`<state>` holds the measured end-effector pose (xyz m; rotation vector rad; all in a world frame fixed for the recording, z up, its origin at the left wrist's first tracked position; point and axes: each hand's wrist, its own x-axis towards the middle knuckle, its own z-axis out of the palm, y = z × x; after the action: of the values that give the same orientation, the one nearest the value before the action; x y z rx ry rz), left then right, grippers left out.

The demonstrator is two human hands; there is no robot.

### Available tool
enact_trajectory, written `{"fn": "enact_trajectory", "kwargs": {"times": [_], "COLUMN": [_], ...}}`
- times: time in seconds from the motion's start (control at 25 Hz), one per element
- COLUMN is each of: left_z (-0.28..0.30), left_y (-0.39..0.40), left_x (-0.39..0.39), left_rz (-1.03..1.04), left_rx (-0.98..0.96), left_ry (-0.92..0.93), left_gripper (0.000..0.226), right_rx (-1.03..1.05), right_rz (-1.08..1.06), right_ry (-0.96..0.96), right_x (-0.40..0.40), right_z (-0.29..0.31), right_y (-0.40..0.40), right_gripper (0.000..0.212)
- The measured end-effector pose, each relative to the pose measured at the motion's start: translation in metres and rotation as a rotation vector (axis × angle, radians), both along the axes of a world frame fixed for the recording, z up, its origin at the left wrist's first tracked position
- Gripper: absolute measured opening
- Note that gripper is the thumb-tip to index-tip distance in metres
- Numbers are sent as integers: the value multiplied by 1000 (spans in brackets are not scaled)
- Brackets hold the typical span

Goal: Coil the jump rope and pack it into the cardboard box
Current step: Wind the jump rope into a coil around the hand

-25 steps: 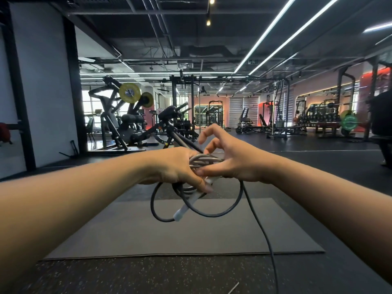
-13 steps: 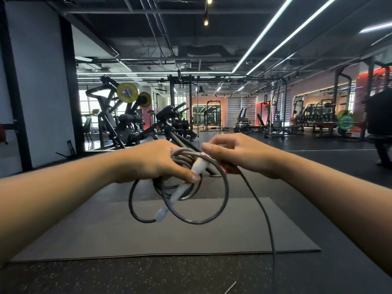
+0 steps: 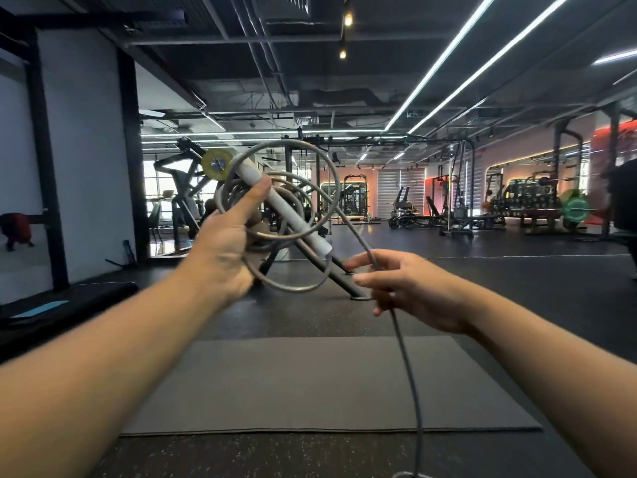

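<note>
**Jump rope partly coiled, held above the floor mat**

We hold the jump rope (image 3: 293,205) in the air with both hands, in front of us and above the far edge of the grey floor mat (image 3: 310,384). Our left hand (image 3: 225,243) grips the bundle of grey loops together with the white handle (image 3: 281,205); the thumb presses on the handle's upper part and the other fingers curl behind the coils. The handle tilts, its upper end to the left and its lower end down to the right. Several loops of differing width stand around it, the widest rising above the hand.

Our right hand (image 3: 410,288) sits lower and to the right, apart from the left. Its fingers curl loosely around the free run of rope, which passes through them and hangs down across the mat to the speckled black floor (image 3: 275,457) at the near edge of view.

Weight machines (image 3: 186,198) stand beyond the hands.
</note>
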<state>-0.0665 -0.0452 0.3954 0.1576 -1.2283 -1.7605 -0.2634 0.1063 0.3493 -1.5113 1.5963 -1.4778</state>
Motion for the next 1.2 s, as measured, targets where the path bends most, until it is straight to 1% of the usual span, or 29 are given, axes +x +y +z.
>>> {"fn": "enact_trajectory", "kwargs": {"times": [0.08,0.12,0.16,0.2,0.28,0.32,0.4,0.48,0.56,0.64,0.72,0.76,0.8,0.84,0.88,0.92,0.96,1.0,1.04,1.08,1.12,1.16,1.2], "left_z": [1,0,-1,-4,-10,-13,-19,-22,-27,-32,-39,-42,-44,-45,-44,-40,-31,-19,-1,15,29,40,45], "left_y": [5,7,12,16,26,29,36,39,41,39,31,22,13,5,0,-1,5,15,27,34,40,40,40], "left_x": [-20,-29,-37,-45,-56,-60,-64,-65,-65,-62,-55,-49,-41,-30,-17,-4,7,14,17,13,3,-8,-18], "left_rz": [-6,2,11,4,-28,-38,-39,-1,50,81,81,81,97,172,328,499,639,730,733,642,485,303,139], "left_rx": [141,187,224,262,326,345,343,327,310,242,181,172,170,177,114,-85,-396,-749,-1075,-1315,-1442,-1469,-1452], "left_ry": [135,172,191,203,174,159,153,122,65,2,-98,-155,-195,-213,-231,-256,-275,-304,-388,-538,-735,-935,-1076], "left_gripper": [45,48,47,48,60,64,62,56,52,42,25,28,48,79,107,123,126,123,118,116,116,114,107], "right_rx": [-65,-124,-204,-299,-455,-493,-514,-502,-483,-469,-443,-407,-352,-284,-207,-126,-53,10,59,95,118,138,163], "right_rz": [116,138,149,146,90,56,17,-22,-74,-154,-230,-248,-250,-245,-240,-238,-236,-225,-212,-205,-207,-200,-175], "right_ry": [-128,-176,-225,-284,-441,-527,-671,-729,-723,-612,-414,-291,-158,-30,99,243,408,573,708,820,924,1019,1083], "right_x": [21,31,42,53,72,78,85,85,87,83,73,66,59,53,47,44,40,37,36,35,35,36,37], "right_z": [-7,-9,-10,-10,-6,-4,0,-1,-1,1,6,10,13,17,21,27,32,37,42,46,50,54,58], "right_y": [-16,-24,-33,-42,-52,-55,-54,-54,-55,-54,-52,-50,-47,-43,-37,-30,-24,-20,-18,-18,-19,-21,-21], "right_gripper": [54,57,52,40,17,13,11,8,8,19,25,25,26,26,23,20,20,21,23,23,23,21,18]}}
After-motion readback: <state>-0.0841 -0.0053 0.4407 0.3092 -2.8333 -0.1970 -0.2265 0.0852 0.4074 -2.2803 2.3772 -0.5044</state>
